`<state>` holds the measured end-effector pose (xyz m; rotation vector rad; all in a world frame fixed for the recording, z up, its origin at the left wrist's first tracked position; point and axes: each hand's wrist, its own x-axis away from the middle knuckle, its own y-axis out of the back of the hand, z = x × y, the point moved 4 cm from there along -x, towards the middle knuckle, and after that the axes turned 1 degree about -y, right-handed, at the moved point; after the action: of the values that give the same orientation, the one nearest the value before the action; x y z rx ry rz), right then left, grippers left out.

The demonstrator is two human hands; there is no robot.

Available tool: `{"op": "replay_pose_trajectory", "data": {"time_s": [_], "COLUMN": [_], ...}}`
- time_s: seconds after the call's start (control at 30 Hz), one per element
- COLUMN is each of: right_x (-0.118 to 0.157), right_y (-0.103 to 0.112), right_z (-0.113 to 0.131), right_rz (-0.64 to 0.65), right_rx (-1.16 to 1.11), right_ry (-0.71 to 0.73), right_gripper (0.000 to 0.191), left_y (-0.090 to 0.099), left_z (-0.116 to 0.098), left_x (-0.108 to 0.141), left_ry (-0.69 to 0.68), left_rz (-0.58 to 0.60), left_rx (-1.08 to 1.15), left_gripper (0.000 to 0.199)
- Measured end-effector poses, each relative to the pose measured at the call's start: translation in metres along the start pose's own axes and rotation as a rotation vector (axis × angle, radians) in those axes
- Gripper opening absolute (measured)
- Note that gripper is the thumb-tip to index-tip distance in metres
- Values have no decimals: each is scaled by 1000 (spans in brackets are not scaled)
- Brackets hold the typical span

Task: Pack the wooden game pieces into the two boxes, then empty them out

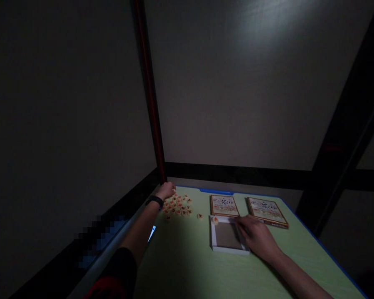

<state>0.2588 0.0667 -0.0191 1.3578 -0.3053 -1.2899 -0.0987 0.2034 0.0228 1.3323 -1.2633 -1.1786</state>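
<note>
My left hand point(166, 190) reaches to the far left of the table, at the back edge of a loose pile of round xiangqi pieces point(178, 204) with red and dark characters. Its fingers are curled down, and what they grip is too small to make out. One piece point(200, 216) lies apart, right of the pile. My right hand point(254, 233) is over the right side of a shallow white box point(230, 250), fingers pinched together with their tips partly hidden. Inside the box, a single xiangqi piece point(215, 220) sits in the back left corner.
Behind the white box lies a printed box lid point(225, 205), with a second printed box point(266, 211) to its right. A lit phone point(151, 233) is at the left table edge, partly behind my left arm. Walls stand behind and left of the green table point(180, 261).
</note>
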Motion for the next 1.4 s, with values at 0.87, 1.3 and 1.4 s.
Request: {"op": "replay_pose_trajectory", "data": {"time_s": [0.87, 1.3, 1.4], "right_x": [4, 0, 1], "right_y": [6, 8, 10], "right_z": [42, 34, 35], "right_rz": [-309, -428, -430], "right_rx": [-337, -267, -249], "right_ry": [122, 197, 187], "right_gripper": [33, 46, 40], "left_y": [-32, -44, -46], "left_z": [-189, -164, -162], "left_x": [133, 125, 122], "left_ry": [-309, -290, -287], "left_rz": [-99, -195, -164], "left_rx": [878, 1447, 1513], "left_gripper": [20, 27, 29]}}
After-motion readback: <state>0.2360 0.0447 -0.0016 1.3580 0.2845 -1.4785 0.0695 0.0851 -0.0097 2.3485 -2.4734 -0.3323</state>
